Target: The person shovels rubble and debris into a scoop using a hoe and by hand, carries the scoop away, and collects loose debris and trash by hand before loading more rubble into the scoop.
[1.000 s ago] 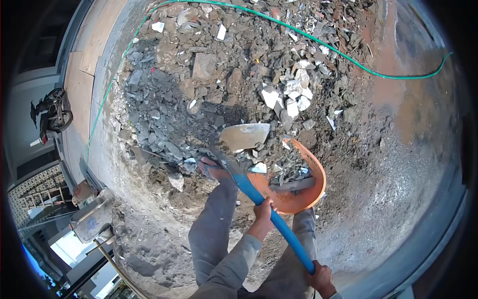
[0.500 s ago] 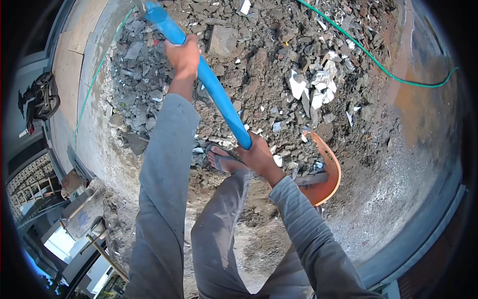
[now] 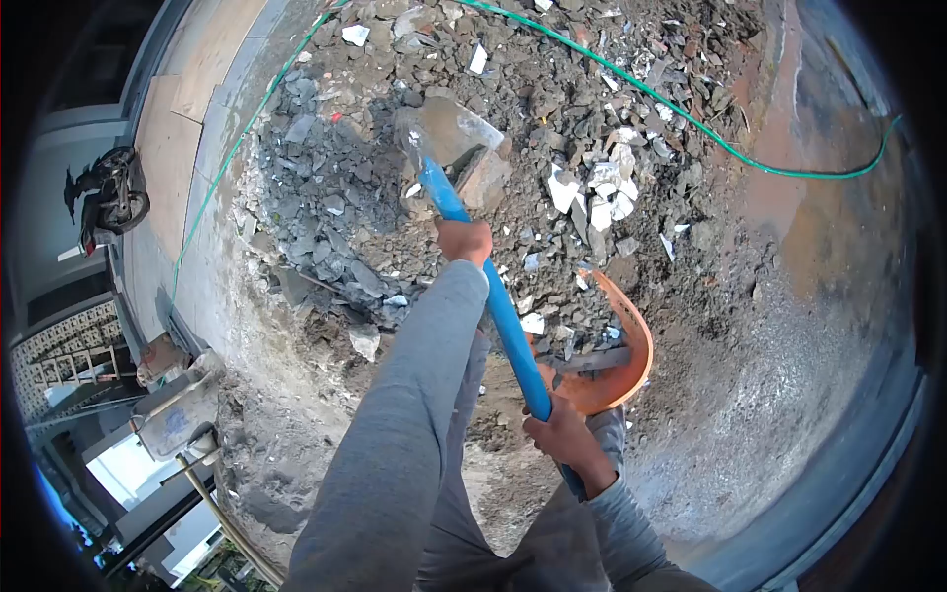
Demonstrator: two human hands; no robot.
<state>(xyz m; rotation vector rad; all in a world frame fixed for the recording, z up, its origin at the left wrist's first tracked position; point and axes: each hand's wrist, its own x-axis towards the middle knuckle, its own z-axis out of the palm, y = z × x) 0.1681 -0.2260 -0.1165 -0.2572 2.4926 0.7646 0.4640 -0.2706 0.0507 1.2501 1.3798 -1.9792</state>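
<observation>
Both hands grip the blue handle (image 3: 508, 321) of a hoe, which slants from the lower right up to the rubble. My left hand (image 3: 464, 240) is closed around the upper handle, not far from the head. Farther down, near the butt end, my right hand (image 3: 570, 439) wraps the handle close to my leg. The hoe's wide, dirt-covered metal blade (image 3: 449, 128) rests on the rubble heap (image 3: 355, 197), against a flat broken slab (image 3: 485, 180). An orange plastic tub (image 3: 636, 340) with debris in it stands near my right hand, partly hidden by the handle.
A green hose (image 3: 631, 79) runs across the heap and down its left side. White broken pieces (image 3: 597, 192) lie right of the hoe. Wet ground (image 3: 829, 227) spreads at the right. A motorcycle (image 3: 109, 197) and a wheelbarrow-like container (image 3: 178, 419) are at the left.
The hoe has come down and back toward me, its blade now on the rubble by the slab. My right hand has drawn back toward my leg; the view has shifted.
</observation>
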